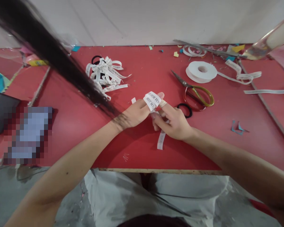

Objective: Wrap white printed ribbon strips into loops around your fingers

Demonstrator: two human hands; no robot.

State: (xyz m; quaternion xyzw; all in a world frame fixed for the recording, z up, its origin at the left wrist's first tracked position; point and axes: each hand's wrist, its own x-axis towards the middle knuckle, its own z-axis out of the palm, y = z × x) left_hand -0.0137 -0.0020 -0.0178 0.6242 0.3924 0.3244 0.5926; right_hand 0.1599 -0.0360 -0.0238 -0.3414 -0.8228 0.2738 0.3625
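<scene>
- The left hand (pixel 136 112) and the right hand (pixel 172 121) meet over the middle of the red table (pixel 144 148), touching each other at the fingers.
- Between them there is a white printed ribbon strip (pixel 152 99) with black letters. It is bent into a loop over the fingertips of both hands.
- The left hand is closed into a pinch on the left side of the loop, thumb against fingers.
- The right hand pinches the same strip from the right; its index finger is stretched out under the loop and carries a pale band of tape near the tip.
- The free end of the strip hangs down below the right hand and lies on the table, toward the near edge.
- Just right of the right hand lies a black hair tie (pixel 185 110), flat on the table, near but not touching the hand.
- Beyond it are scissors (pixel 195 91) with yellow-green handles, blades pointing to the far left.
- Behind the scissors lies a roll of white ribbon (pixel 201 71), with a loose end running to the right.
- At the far left of the hands lies a pile of cut printed ribbon pieces (pixel 106 77), well apart from both hands.
- A dark lock of hair (pixel 56 53) crosses the left part of the view, blurred.
</scene>
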